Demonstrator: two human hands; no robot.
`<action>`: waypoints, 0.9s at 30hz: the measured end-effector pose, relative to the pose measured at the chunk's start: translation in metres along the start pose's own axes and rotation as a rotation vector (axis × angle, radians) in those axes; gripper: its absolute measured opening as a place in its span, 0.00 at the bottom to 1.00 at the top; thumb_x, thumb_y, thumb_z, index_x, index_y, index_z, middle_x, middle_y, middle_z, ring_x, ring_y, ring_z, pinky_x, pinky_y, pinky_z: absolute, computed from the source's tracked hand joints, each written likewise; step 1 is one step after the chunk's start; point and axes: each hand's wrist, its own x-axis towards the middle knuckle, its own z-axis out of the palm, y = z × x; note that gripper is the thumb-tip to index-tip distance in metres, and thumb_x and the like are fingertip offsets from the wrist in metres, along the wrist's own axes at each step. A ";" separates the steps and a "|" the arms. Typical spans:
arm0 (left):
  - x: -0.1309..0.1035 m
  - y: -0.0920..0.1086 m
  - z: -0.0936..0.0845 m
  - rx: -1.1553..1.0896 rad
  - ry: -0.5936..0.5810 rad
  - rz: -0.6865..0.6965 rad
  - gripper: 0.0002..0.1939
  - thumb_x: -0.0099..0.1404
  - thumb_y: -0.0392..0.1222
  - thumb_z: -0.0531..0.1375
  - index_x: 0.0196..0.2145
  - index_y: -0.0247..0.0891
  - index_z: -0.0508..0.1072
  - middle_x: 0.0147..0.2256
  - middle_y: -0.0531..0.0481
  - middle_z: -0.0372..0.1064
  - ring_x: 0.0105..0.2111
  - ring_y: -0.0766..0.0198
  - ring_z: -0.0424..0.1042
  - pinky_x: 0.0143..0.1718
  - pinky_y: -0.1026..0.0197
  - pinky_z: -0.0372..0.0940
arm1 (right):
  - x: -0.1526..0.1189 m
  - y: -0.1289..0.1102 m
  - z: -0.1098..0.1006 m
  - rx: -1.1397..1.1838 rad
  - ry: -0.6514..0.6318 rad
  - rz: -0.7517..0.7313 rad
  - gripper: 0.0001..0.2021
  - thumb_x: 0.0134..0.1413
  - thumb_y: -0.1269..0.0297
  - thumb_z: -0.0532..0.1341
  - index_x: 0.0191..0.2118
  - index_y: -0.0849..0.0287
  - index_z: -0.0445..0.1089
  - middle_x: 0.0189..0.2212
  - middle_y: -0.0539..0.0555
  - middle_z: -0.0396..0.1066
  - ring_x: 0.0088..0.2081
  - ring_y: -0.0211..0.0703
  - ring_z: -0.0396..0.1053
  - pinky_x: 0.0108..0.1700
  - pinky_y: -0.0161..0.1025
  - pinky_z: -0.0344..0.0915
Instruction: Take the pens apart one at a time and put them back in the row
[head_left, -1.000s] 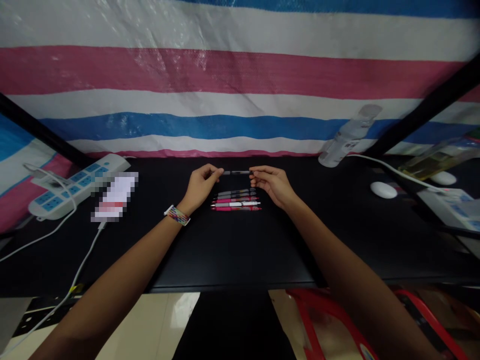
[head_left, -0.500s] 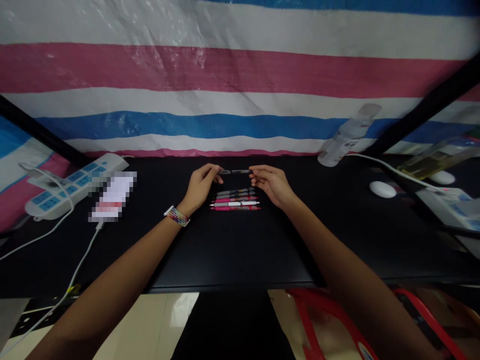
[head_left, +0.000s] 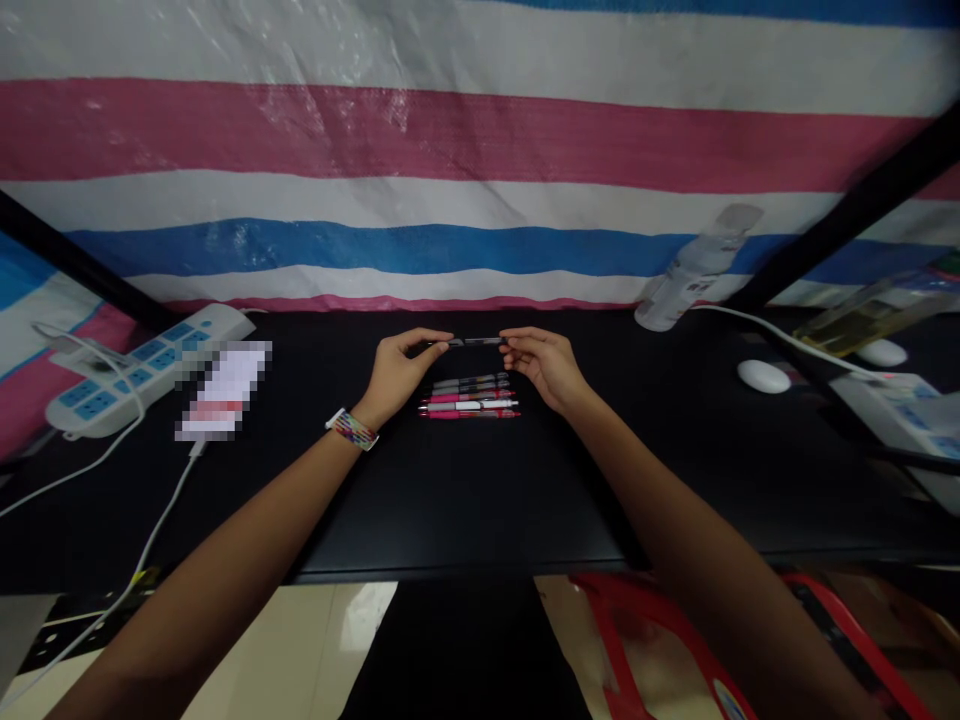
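A dark pen [head_left: 475, 342] lies level between my two hands, just beyond a row of pens. My left hand [head_left: 401, 365] pinches its left end between thumb and forefinger; a colourful woven band is on that wrist. At the other end, my right hand [head_left: 546, 365] closes its thumb and fingertips on the pen. Nearer to me, several pens lie side by side on the black table: dark ones [head_left: 471, 384] at the far side, then a white pen [head_left: 472, 405] among pink and red ones [head_left: 469, 414].
To the left are a power strip [head_left: 217, 322], a phone with a blurred screen [head_left: 225, 390] and a white cable. A clear bottle [head_left: 675, 285], a white mouse [head_left: 764, 377] and another power strip [head_left: 911, 400] are on the right. Striped sheeting [head_left: 450, 140] hangs behind the table [head_left: 465, 500].
My left thumb and forefinger have shifted on the pen's left end, with the forefinger now stretched straighter. The right hand keeps its hold. The view has moved very slightly.
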 end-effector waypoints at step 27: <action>-0.002 0.007 0.004 -0.159 0.021 -0.052 0.14 0.62 0.50 0.75 0.43 0.42 0.88 0.43 0.44 0.87 0.45 0.53 0.85 0.52 0.50 0.78 | -0.012 -0.018 0.020 0.701 -0.093 0.261 0.09 0.69 0.68 0.61 0.51 0.57 0.76 0.35 0.51 0.80 0.33 0.36 0.77 0.38 0.31 0.79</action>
